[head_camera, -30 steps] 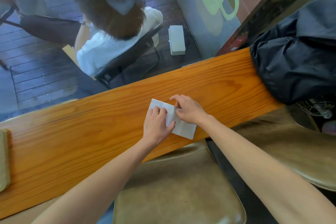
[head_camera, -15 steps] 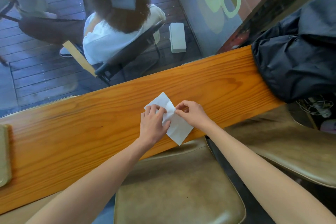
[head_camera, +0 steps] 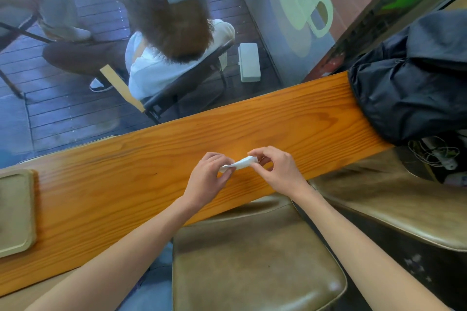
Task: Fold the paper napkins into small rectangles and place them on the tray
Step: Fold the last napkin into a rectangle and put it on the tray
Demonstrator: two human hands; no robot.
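Note:
A white paper napkin (head_camera: 240, 163), folded small, is lifted a little above the orange wooden counter (head_camera: 126, 179). My left hand (head_camera: 208, 180) pinches its left end with curled fingers. My right hand (head_camera: 276, 170) pinches its right end between thumb and fingertips. Only a narrow strip of the napkin shows between the two hands. The pale tan tray (head_camera: 15, 212) lies at the far left of the counter, cut by the frame edge, with nothing visible on it.
A black jacket (head_camera: 414, 83) is heaped on the counter's right end, with cables (head_camera: 434, 154) below it. Olive cushioned stools (head_camera: 252, 265) stand under the counter. Beyond the glass a person sits on a chair (head_camera: 177, 93) on a wooden deck.
The napkin lay flat under both hands, then was turned and lifted. It now appears as a narrow strip pinched at both ends. The view has shifted so more of the tray shows.

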